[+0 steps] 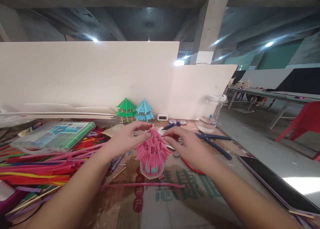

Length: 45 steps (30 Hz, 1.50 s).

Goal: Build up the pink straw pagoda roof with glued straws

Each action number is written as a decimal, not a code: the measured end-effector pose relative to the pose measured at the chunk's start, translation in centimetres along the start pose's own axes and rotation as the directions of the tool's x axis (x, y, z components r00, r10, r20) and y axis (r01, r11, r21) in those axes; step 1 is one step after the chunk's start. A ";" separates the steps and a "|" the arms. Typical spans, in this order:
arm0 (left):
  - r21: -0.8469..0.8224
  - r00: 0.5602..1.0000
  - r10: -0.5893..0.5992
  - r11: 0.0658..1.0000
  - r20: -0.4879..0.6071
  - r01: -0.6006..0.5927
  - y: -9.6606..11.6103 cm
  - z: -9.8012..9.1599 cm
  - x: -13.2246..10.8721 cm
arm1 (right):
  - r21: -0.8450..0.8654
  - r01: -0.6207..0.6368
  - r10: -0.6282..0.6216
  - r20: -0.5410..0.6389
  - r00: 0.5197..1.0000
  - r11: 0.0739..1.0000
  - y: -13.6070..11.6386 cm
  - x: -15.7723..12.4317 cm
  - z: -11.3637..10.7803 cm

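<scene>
A pink tiered model (153,152), like a small pavilion, stands upright on a pale base in the middle of the table. Beside its upper roof on the left is my left hand (130,135), thumb and fingers curved around the top with a gap between them. My right hand (180,140) is at the right of the roof, its fingertips pinched close to the pink strips; what they hold, if anything, is too small to make out. A long pink strip (160,185) lies in front of the base.
Coloured strips (62,167) and a clear plastic case (55,137) lie at left. Green (126,109) and blue models (144,110) stand behind. To the right are dark-handled pliers (216,145), a water jar (210,114) and a phone (277,180).
</scene>
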<state>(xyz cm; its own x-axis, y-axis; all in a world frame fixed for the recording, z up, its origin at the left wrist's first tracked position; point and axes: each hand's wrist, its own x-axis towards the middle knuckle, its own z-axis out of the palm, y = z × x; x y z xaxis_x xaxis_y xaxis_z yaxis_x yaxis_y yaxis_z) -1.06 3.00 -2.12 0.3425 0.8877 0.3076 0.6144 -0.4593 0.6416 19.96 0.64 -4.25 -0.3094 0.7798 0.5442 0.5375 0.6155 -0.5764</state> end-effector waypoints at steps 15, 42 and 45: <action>0.001 0.998 0.066 0.998 -0.017 -0.066 0.5 1.5 0.0 | 0.024 0.045 -0.043 -0.069 0.997 0.999 0.4 -0.1 0.8; -0.021 0.987 0.150 0.988 -0.053 -0.151 0.9 2.0 -0.2 | -0.168 0.045 -0.048 -0.011 0.999 0.985 0.0 -0.5 1.4; -0.015 0.987 0.151 0.988 -0.053 -0.152 0.9 2.0 -0.2 | -0.175 0.046 -0.048 -0.010 0.999 0.984 -0.2 -0.5 1.4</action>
<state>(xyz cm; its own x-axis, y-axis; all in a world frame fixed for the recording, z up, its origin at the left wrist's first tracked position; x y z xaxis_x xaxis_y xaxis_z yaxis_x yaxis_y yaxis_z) 0.88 2.34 -3.02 0.3927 0.8087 0.4379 0.5443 -0.5882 0.5982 18.94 0.26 -5.29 -0.3269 0.7480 0.5775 0.6518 0.6210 -0.4354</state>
